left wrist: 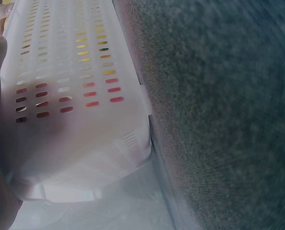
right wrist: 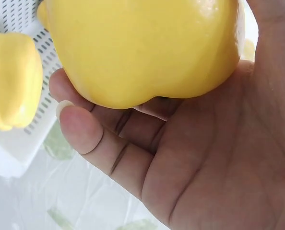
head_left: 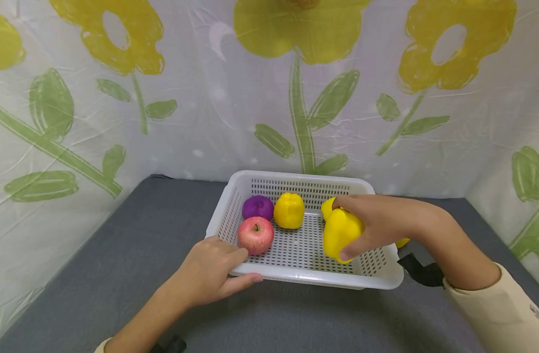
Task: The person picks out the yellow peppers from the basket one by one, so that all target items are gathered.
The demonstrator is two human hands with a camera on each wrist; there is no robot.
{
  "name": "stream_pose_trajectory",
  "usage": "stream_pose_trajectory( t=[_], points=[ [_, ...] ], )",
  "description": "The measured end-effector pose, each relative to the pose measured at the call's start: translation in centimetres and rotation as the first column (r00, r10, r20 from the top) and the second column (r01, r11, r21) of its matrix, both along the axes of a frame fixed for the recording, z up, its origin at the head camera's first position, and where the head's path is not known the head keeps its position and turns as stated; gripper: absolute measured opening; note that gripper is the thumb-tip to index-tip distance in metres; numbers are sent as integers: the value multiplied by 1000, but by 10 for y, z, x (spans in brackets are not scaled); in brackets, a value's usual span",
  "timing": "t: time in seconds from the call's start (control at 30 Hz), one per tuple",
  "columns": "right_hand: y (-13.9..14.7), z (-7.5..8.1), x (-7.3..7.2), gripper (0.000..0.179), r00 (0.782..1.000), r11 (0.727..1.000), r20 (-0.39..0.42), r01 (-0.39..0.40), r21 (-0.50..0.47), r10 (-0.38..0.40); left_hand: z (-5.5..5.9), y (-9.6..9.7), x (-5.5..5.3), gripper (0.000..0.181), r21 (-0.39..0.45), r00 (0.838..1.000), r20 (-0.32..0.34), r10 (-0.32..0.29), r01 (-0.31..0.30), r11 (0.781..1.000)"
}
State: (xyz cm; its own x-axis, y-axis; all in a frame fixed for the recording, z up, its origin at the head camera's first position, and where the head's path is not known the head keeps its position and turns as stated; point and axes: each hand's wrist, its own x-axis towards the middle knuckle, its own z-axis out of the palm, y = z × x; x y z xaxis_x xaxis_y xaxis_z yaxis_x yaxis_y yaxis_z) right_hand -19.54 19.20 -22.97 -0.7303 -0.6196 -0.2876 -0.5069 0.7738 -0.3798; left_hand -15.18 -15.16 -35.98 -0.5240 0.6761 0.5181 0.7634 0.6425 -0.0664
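My right hand (head_left: 379, 220) grips a yellow bell pepper (head_left: 341, 234) over the right half of a white plastic basket (head_left: 313, 278). In the right wrist view, the fingers (right wrist: 82, 129) curl under the held pepper (right wrist: 147, 52). At the basket's front left corner, my left hand (head_left: 209, 269) holds the rim, its thumb along the front outside. Inside the basket, a red apple (head_left: 256, 236) lies near the left fingertips. Behind it sit a purple vegetable-like piece (head_left: 258, 207) and another yellow bell pepper (head_left: 289, 211). A further yellow piece (head_left: 326, 208) is partly hidden behind the held pepper.
The basket stands on a dark grey cloth-covered table (head_left: 119, 255). A yellow object (head_left: 402, 242) shows just outside the basket's right end, mostly hidden by my right arm. A flower-printed curtain (head_left: 199, 98) hangs behind the table and along its sides.
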Motion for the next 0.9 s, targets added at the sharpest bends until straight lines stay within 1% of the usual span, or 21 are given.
stream_pose_trajectory(
  t=[0.2,0.47,0.7,0.9],
  points=[
    [10,1,5,78,999,999,-11,45,-5,-45,0,0,0,49,-1,1000,7,0,0,1000],
    [21,0,12,73,998,998,-45,32,-47,-34,0,0,0,49,-4,1000,9,1,-1,1000],
    [34,0,18,75,996,995,-72,40,-87,-47,0,0,0,48,-6,1000,3,6,-6,1000],
    [46,-2,26,73,993,994,-109,39,-100,-50,0,0,0,47,-15,1000,19,15,-15,1000]
  ],
)
